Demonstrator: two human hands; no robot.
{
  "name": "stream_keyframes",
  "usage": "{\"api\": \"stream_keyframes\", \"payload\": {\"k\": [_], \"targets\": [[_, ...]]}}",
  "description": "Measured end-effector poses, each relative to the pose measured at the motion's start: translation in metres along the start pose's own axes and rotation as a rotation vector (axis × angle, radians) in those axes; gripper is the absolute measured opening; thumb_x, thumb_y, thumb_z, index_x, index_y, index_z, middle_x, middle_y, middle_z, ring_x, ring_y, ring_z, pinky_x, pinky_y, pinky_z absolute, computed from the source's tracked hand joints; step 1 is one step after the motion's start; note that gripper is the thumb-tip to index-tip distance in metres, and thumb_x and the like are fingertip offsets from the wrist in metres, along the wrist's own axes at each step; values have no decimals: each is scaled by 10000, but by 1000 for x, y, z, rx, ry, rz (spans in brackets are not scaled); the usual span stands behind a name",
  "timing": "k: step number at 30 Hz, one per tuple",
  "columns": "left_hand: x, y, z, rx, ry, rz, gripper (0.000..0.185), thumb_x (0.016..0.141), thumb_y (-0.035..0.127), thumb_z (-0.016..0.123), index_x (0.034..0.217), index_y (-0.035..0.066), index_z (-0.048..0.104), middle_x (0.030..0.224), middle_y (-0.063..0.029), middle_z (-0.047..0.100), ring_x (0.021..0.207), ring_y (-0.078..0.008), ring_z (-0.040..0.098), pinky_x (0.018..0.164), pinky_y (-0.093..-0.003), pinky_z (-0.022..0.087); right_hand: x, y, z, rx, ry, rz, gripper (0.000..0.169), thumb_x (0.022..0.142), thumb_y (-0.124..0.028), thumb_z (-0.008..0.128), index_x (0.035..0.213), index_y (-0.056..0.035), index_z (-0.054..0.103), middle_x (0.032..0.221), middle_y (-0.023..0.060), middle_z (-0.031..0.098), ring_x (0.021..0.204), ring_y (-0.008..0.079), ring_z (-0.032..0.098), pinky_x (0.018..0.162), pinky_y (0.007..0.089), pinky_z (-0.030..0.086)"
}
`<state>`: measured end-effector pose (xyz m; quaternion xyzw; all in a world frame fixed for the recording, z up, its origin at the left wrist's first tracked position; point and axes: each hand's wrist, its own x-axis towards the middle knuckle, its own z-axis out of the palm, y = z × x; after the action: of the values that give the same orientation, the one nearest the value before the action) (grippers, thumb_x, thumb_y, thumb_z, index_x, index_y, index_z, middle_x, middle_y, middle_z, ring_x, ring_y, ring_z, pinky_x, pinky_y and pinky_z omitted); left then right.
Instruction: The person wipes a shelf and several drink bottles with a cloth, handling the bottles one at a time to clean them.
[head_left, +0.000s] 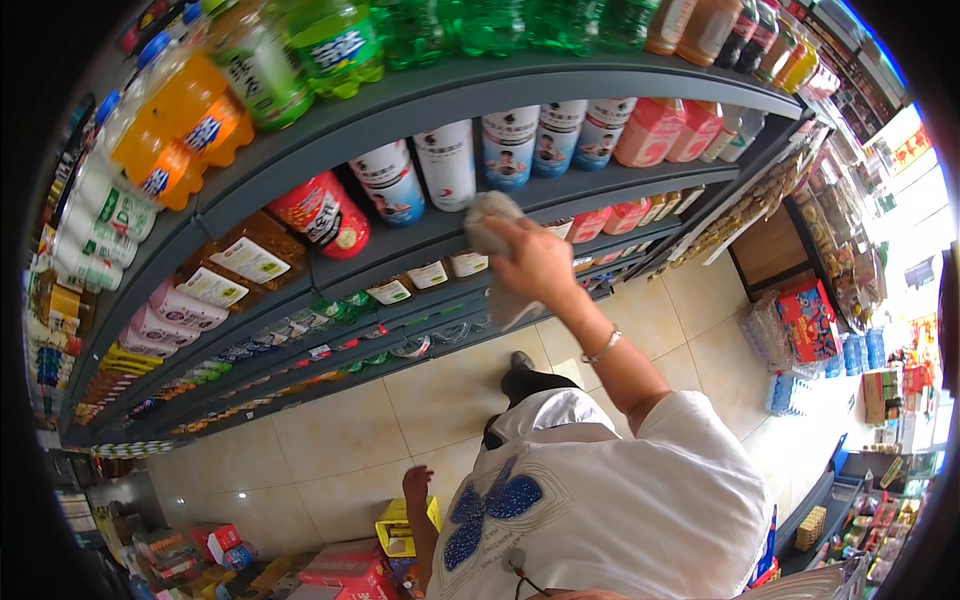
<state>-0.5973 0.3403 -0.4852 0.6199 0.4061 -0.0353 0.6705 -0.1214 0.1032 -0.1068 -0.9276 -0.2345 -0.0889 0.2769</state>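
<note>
My right hand (534, 262) grips a grey cloth (493, 221) at the front edge of a dark grey store shelf (525, 201). Part of the cloth hangs below the hand. Just behind it on that shelf stand white and blue bottles or cans (446, 166), with a red container (321, 214) to the left and pink cartons (651, 133) to the right. My left hand (418, 480) hangs low beside my body, away from the shelves, its fingers slightly curled with nothing seen in them.
Large drink bottles (337, 46) line the shelf above, orange ones (199, 112) at its left. Lower shelves hold more drinks. Behind my left hand are a yellow crate (391, 529) and red boxes (349, 570) on the tiled floor (337, 442). Hanging packets border the shelves at right.
</note>
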Motion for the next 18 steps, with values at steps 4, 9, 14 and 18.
{"api": "stream_keyframes", "payload": {"k": [4, 9, 14, 18], "targets": [[22, 137, 56, 208, -32, 151, 189, 1032, 146, 530, 1101, 8, 638, 973, -96, 710, 918, -169, 676, 809, -298, 525, 5, 1, 7, 106, 13, -40, 508, 759, -234, 678, 1267, -254, 675, 1000, 102, 689, 885, 326, 695, 755, 435, 577], [20, 267, 137, 213, -94, 383, 193, 1042, 144, 530, 1149, 15, 624, 1004, -79, 704, 966, -144, 648, 870, -286, 500, 13, 36, -3, 263, -49, -127, 501, 757, -275, 681, 1257, -278, 683, 984, 125, 692, 889, 333, 695, 773, 440, 572], [13, 355, 225, 294, -155, 624, 248, 1054, 119, 513, 1282, 28, 550, 1034, -85, 700, 951, -149, 645, 881, -282, 486, 11, 80, -28, 358, -186, -150, 501, 766, -276, 675, 1265, -309, 679, 929, 121, 666, 897, 334, 683, 775, 450, 559], [-17, 453, 327, 509, -23, 966, 414, 1006, 110, 564, 1399, 23, 467, 1214, -143, 655, 1085, -246, 603, 923, -359, 462, 2, 142, -59, 441, -223, -95, 503, 751, -273, 667, 1253, -300, 687, 931, 121, 659, 910, 335, 679, 770, 454, 552]]}}
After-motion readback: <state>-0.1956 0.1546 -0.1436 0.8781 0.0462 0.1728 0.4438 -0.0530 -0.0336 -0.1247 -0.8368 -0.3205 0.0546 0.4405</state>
